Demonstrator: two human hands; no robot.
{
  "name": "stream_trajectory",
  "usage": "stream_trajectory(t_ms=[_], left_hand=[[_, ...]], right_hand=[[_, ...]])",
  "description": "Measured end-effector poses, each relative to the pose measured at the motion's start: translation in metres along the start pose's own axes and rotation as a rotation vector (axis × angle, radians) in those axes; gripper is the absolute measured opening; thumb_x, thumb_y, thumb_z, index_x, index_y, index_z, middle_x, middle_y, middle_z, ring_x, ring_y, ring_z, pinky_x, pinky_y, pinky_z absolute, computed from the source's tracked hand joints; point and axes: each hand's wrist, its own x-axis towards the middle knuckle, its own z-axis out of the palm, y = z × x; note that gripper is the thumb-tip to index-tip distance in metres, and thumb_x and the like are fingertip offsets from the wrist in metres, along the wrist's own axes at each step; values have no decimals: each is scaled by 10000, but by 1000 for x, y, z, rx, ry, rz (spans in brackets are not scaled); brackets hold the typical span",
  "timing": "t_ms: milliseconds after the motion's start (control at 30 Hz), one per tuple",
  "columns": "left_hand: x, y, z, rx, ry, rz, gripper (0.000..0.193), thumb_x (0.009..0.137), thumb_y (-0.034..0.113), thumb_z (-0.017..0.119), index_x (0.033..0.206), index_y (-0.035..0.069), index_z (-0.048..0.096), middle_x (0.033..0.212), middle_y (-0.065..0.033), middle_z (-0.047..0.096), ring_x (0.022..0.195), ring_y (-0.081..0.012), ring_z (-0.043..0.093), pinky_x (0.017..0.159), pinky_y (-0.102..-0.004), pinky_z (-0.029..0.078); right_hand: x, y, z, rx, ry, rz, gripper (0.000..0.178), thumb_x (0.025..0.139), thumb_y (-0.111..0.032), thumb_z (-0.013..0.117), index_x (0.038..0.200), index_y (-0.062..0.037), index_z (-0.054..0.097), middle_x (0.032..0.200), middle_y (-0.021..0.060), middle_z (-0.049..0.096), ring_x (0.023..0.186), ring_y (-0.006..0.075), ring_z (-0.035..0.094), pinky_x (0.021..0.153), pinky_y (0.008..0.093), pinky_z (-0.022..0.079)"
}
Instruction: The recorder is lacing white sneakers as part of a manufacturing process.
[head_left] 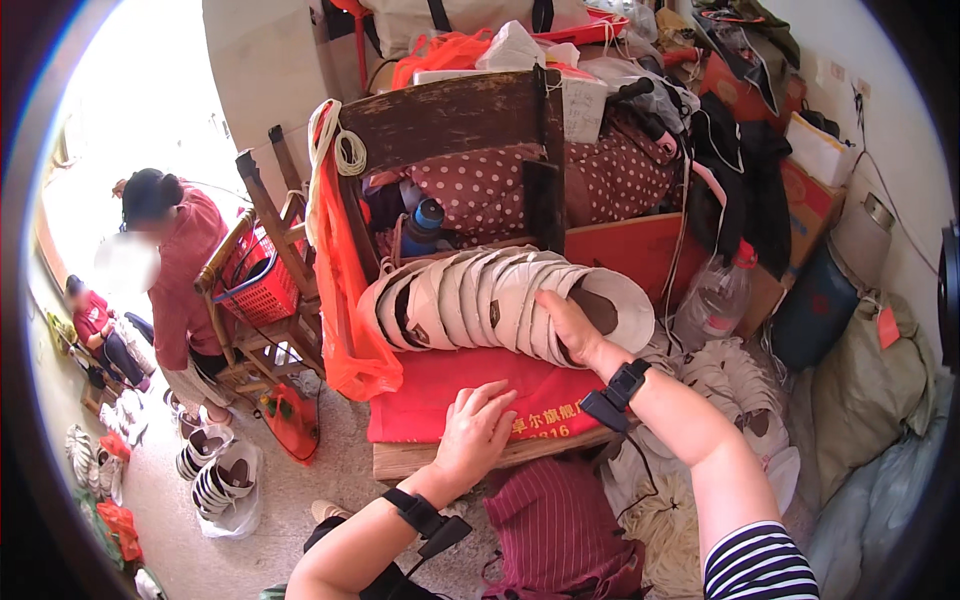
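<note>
Lying atop the red cloth [520, 370] (head view) was the shoe-part row [480, 300]. R hand [572, 328] touched its right end, can't tell if pinching; L hand [474, 432], empty, fingers bit spread, was nr cloth's front. Soft holds at both ends prob. worked best.

shoe uppers [505, 312] lie on a cloth [430, 395], before a chair back [450, 125], right of a bag [340, 310].

Opens at upper left onto glaring daylight [140, 85], with a tall pale panel [262, 75] beside the opening. Has an off-white wall [905, 130] at right, carrying 2 sockets [837, 71], and a grey concrete floor [275, 520]. Holds a weathered dark-wood chair back [455, 125] centrally, a plank seat [400, 462] below, and 1 bamboo chair [226, 247] at left.
</note>
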Motion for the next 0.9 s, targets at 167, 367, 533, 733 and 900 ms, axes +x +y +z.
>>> stream_trajectory(t_ms=[167, 367, 533, 733, 900], left_hand=[[17, 9, 3, 120, -67, 257, 362, 827, 97, 634, 1187, 54, 630, 1346, -100, 530, 1091, -287, 537, 909, -411, 446], [63, 9, 21, 354, -241, 405, 549, 777, 105, 614, 1314, 34, 522, 1441, -62, 429, 971, -229, 537, 826, -369, 466], [83, -3, 40, 596, -237, 480, 484, 788, 138, 576, 1265, 52, 563, 1151, -26, 531, 969, -196, 538, 799, -343, 477], [91, -5, 54, 511, -175, 440, 386, 805, 130, 549, 1178, 44, 603, 1038, -29, 539, 930, -197, 539, 785, -330, 473], [88, -1, 55, 519, -145, 405, 333, 816, 132, 545, 1129, 51, 624, 1006, -16, 550, 962, -184, 544, 798, -320, 438]], right_hand=[[15, -7, -6, 51, -232, -75, 373, 952, -258, 498, 1192, 13, 591, 1110, 61, 643, 992, 124, 604, 882, 280, 475], [26, 3, -14, -77, -142, 25, 434, 959, -316, 502, 1211, 27, 584, 1130, 104, 647, 987, 167, 624, 907, 311, 475], [7, -10, -30, -1010, -75, -616, 473, 971, -394, 515, 1102, 51, 606, 933, 205, 649, 916, 215, 634, 858, 332, 479], [-54, 2, -75, -753, 32, -183, 244, 950, -239, 593, 906, 1, 579, 762, 42, 600, 716, 133, 576, 666, 285, 475], [-102, 4, -86, -566, 73, -30, 115, 942, -155, 589, 924, -42, 597, 772, -12, 591, 665, 70, 537, 601, 241, 438]])
